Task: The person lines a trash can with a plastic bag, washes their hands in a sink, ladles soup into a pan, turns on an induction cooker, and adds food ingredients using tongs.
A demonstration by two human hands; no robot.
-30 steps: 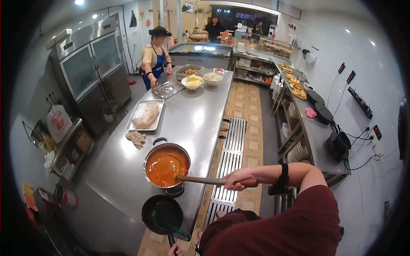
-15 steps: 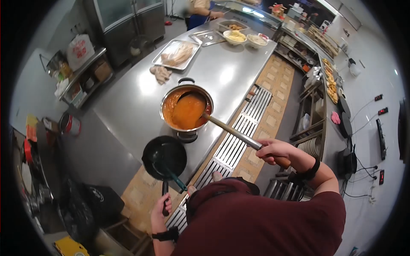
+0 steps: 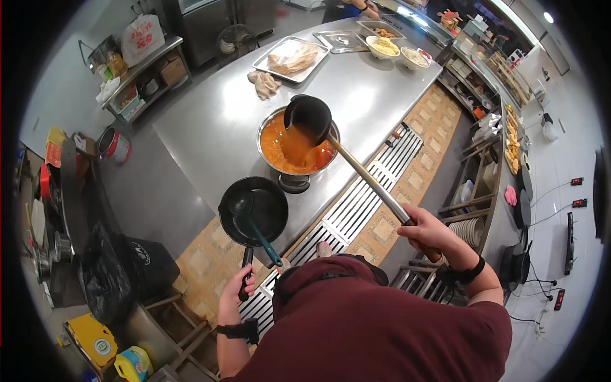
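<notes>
My right hand (image 3: pixel 425 233) is closed round the wooden end of a long-handled black ladle (image 3: pixel 309 116). The ladle is tilted over a steel pot (image 3: pixel 294 178), and orange-red sauce (image 3: pixel 280 141) pours from it into the pot. My left hand (image 3: pixel 237 286) grips the handle of a black frying pan (image 3: pixel 270 219), held beside the pot near the table's corner. A dark green spoon (image 3: pixel 259 235) rests in the pan, its handle over the rim. Behind the pot lie a crumpled cloth (image 3: pixel 263 84) and a tray (image 3: pixel 261 63) with something pale in a bag.
Two bowls (image 3: pixel 383 48) and metal trays (image 3: pixel 344 42) stand at the far end of the steel table (image 3: pixel 210 127), where a person's arm (image 3: pixel 364 7) shows. Black bins (image 3: pixel 149 264) stand at lower left. Shelves with plates (image 3: pixel 468 230) line the right.
The ladle has risen out of the sauce and tipped, and sauce now pours from it. My left hand and the pan have come further into view as the camera tilted down and turned.
</notes>
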